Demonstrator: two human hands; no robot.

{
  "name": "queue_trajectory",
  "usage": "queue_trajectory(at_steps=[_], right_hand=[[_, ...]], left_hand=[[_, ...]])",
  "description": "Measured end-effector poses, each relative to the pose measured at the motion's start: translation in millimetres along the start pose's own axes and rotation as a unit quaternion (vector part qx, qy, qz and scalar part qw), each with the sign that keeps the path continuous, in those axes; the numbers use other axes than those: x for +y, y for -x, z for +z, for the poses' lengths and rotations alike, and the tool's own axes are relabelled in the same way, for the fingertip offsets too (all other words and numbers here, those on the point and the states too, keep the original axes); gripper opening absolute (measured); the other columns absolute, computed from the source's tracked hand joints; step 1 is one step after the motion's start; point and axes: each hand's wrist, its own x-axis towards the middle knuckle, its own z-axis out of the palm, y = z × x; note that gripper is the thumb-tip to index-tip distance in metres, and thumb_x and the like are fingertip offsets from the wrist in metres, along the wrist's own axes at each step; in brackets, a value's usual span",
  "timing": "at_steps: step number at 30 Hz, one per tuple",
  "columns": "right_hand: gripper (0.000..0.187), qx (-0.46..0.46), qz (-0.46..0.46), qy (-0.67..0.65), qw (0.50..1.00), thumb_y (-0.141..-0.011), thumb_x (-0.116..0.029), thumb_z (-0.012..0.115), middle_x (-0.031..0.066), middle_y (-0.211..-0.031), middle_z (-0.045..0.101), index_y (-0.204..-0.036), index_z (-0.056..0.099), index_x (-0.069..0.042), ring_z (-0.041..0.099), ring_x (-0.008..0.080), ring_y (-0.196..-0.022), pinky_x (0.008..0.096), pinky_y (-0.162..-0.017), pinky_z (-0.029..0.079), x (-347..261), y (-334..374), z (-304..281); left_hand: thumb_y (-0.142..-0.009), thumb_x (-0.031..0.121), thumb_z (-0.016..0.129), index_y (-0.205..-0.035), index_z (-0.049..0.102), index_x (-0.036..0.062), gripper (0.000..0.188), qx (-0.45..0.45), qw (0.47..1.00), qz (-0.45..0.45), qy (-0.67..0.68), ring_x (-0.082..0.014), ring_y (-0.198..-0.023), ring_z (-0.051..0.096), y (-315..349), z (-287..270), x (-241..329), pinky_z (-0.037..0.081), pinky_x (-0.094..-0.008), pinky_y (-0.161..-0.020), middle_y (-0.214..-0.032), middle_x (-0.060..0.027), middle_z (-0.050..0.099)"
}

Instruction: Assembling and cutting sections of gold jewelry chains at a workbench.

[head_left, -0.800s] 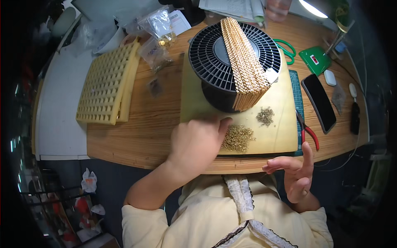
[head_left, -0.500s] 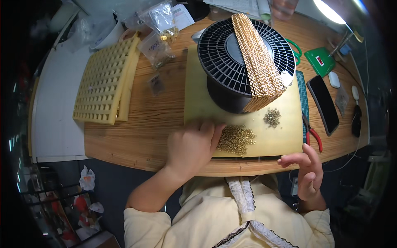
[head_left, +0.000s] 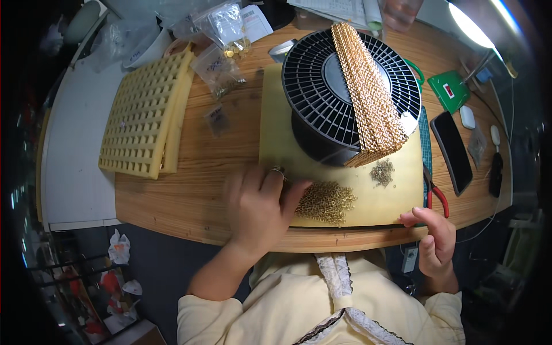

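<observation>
My left hand (head_left: 259, 201) is over the near left edge of the yellow mat, slightly smeared by motion. Its thumb is stretched away from the bent fingers and meets the edge of a heap of small gold-coloured rings (head_left: 328, 202); a ring shows at one finger, and I make out nothing held. Off the table's front edge, at the right, my right hand (head_left: 437, 241) is raised with fingers loosely bent and thumb apart, holding nothing visible. Behind the heap stands a black spool (head_left: 316, 80) with gold chain (head_left: 368, 92) laid across it. A smaller pile of rings (head_left: 382, 172) lies in front of the spool.
Red-handled pliers (head_left: 439, 198), a black phone (head_left: 452, 152) and a green-based lamp (head_left: 448, 92) are at the right. A yellow holed foam block (head_left: 138, 115) is at the left, near small plastic bags (head_left: 218, 69). The yellow mat (head_left: 276, 138) lies beneath the spool.
My left hand has spread its thumb from its fingers and shifted slightly left and down from the heap. My right hand is slightly lower and further right. The whole view has shifted a little.
</observation>
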Motion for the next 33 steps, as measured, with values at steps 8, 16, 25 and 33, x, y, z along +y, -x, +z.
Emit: queue_trajectory(at_steps=[8, 16, 25, 33], right_hand=[[0.024, -0.020, -0.054, 0.039, 0.998, -0.090, -0.009, 0.059, 0.0193, -0.097, 0.068, -0.107, 0.065, 0.006, 0.066, 0.0280, -0.084, 0.0339, -0.075, 0.052, -5, -43, -11], [0.036, -0.062, 0.076, -0.120, 0.988, -0.091, -0.007, 0.063, 0.0174, -0.114, 0.064, -0.124, 0.056, 0.007, 0.063, 0.0221, -0.105, 0.0313, -0.087, 0.051, -16, -77, 0], [0.070, -0.109, 0.199, -0.390, 0.893, -0.079, -0.014, 0.081, 0.0088, -0.132, 0.055, -0.137, 0.046, 0.000, 0.049, 0.0174, -0.124, 0.0357, -0.108, 0.036, -16, -118, 28], [0.062, -0.143, 0.182, -0.477, 0.848, -0.081, -0.007, 0.078, 0.0078, -0.122, 0.061, -0.135, 0.048, -0.003, 0.059, 0.0202, -0.113, 0.0361, -0.099, 0.047, -13, -127, 42]], left_hand=[[-0.092, -0.002, 0.059, -0.119, 0.056, -0.0040, 0.028, 0.088, 0.953, -0.020, 0.288, -0.0258, -0.111, 0.063, -90, -11, -29, 0.050, -0.0347, -0.094, -0.117, -0.0187, 0.065], [-0.100, 0.022, 0.046, -0.136, 0.046, 0.0003, 0.042, -0.100, 0.842, -0.062, 0.526, -0.0225, -0.131, 0.047, -159, 12, -44, 0.038, -0.0354, -0.109, -0.139, -0.0154, 0.051], [-0.099, 0.021, 0.053, -0.150, 0.029, 0.0055, 0.058, -0.227, 0.785, 0.021, 0.576, -0.0206, -0.132, 0.046, -196, 60, -32, 0.040, -0.0336, -0.110, -0.149, -0.0148, 0.041], [-0.101, 0.016, 0.050, -0.138, 0.049, 0.0047, 0.038, -0.310, 0.618, -0.428, 0.581, -0.0129, -0.107, 0.058, -232, 128, -40, 0.047, -0.0258, -0.097, -0.120, -0.0062, 0.062]])
